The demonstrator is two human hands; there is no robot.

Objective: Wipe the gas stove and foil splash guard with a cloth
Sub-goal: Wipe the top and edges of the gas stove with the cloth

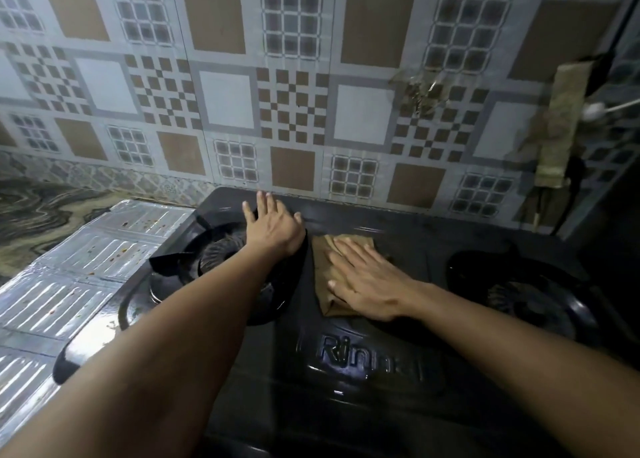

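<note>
A black two-burner gas stove (374, 381) fills the middle of the head view. A brown folded cloth (327, 286) lies on the stove top between the two burners. My right hand (367, 281) presses flat on the cloth with fingers spread. My left hand (273, 227) rests open on the far rim of the left burner's pan support (180, 260), near the stove's back edge. The silver foil splash guard (69, 284) lies flat to the left of the stove, with small food spots on it.
The right burner (519, 295) sits at the stove's right side. A patterned tile wall (294, 104) rises right behind the stove. A brown cloth strip (561, 125) hangs at the right. A marble-patterned counter (41, 212) lies behind the foil.
</note>
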